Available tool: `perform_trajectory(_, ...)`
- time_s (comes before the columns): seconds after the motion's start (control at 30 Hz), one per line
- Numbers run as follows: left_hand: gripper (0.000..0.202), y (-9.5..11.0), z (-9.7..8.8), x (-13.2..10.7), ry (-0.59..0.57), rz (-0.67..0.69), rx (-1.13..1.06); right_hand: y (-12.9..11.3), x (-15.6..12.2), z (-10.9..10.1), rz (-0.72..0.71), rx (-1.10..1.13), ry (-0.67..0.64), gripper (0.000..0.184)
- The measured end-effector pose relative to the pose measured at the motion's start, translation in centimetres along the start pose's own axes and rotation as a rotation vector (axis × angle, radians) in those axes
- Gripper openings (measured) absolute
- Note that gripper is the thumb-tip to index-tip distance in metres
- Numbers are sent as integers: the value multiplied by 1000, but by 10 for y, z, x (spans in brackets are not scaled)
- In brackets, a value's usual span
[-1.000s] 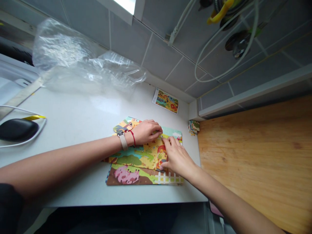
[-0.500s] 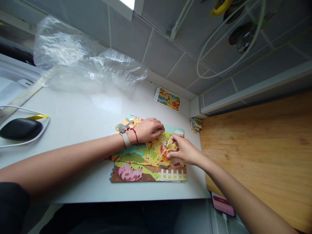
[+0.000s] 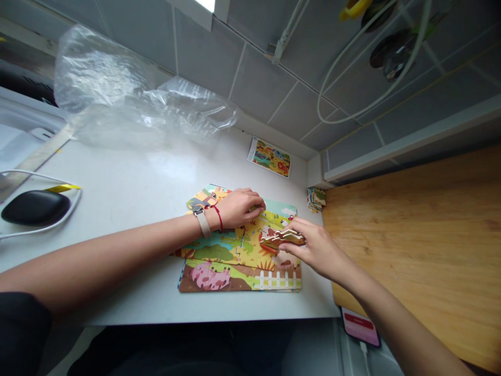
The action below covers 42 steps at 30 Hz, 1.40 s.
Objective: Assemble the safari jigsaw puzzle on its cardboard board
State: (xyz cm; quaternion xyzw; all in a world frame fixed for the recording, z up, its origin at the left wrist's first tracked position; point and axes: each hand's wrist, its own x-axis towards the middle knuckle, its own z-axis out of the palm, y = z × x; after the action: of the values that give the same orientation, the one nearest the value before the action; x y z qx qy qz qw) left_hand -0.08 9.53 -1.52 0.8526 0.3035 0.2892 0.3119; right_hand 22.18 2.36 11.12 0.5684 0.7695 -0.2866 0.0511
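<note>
The right hand (image 3: 319, 248) has just lifted a clump of cardboard puzzle pieces (image 3: 282, 238), pinched narrowly between thumb and fingers, clear of the farmyard jigsaw puzzle (image 3: 213, 275) and above its right side, while the left hand (image 3: 242, 208) rests curled on the puzzle's top edge.

Love the colours on this puzzle (image 3: 238, 250): bright yellow and green farm scene, a blotchy pink pig (image 3: 209, 277) on brown dirt, and a white picket fence (image 3: 274, 281). The chunk of pieces (image 3: 282, 238) is reddish brown with cream edges. Also a red string bracelet (image 3: 218, 218), beige watch strap (image 3: 203, 222), grey tiles (image 3: 258, 89), and streaky honey-orange wood board (image 3: 410, 245).
</note>
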Motion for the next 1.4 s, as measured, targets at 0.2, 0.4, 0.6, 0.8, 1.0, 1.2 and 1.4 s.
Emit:
perform_trajectory(0.2, 21, 1, -1, 0, -13, -2, 8, -6, -5, 42, -72, 47, -49, 12)
perform_trajectory(0.4, 23, 0, 0, 0, -5, -2, 12, -3, 3, 47, -65, 53, -26, 3)
perform_trajectory(0.6, 23, -2, 0, 0, -6, 1, 10, 6, -5, 39, 71, 7, -196, 32)
perform_trajectory(0.8, 22, 0, -1, 0, -10, -3, 15, -7, -7, 56, 130, -78, -102, 44)
perform_trajectory(1.0, 22, -2, 1, 0, -11, -1, 25, -9, -6, 57, 168, -49, -112, 58)
perform_trajectory(1.2, 23, -1, 0, 0, -9, 2, 40, -5, -3, 48, 212, -24, -162, 50)
perform_trajectory(1.4, 21, -1, 2, -1, 45, -45, 0, 10, 5, 21, 259, 29, -316, 24)
